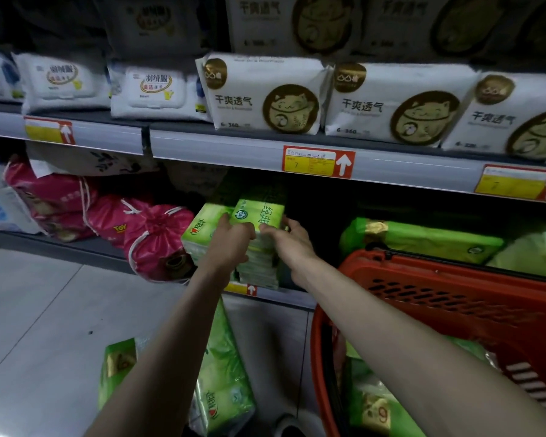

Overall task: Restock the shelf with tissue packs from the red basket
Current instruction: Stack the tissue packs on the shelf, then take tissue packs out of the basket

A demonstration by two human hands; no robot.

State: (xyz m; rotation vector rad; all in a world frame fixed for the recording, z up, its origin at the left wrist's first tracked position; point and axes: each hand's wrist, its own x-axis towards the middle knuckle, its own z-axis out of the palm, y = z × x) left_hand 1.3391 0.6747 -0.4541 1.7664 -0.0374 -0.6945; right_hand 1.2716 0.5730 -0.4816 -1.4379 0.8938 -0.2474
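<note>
A green tissue pack (259,214) stands upright on the lower shelf (267,293), beside another green pack (202,227) on its left. My left hand (229,244) grips its left side and my right hand (289,239) grips its right side. The red basket (454,298) stands at the lower right, in front of the shelf, with several green tissue packs (375,402) inside it. More green packs (423,238) lie on the shelf behind the basket.
Pink drawstring bags (152,234) lie on the lower shelf to the left. White packs with a cat logo (265,96) fill the upper shelf. Two green tissue packs (221,380) lie on the grey floor by my left arm.
</note>
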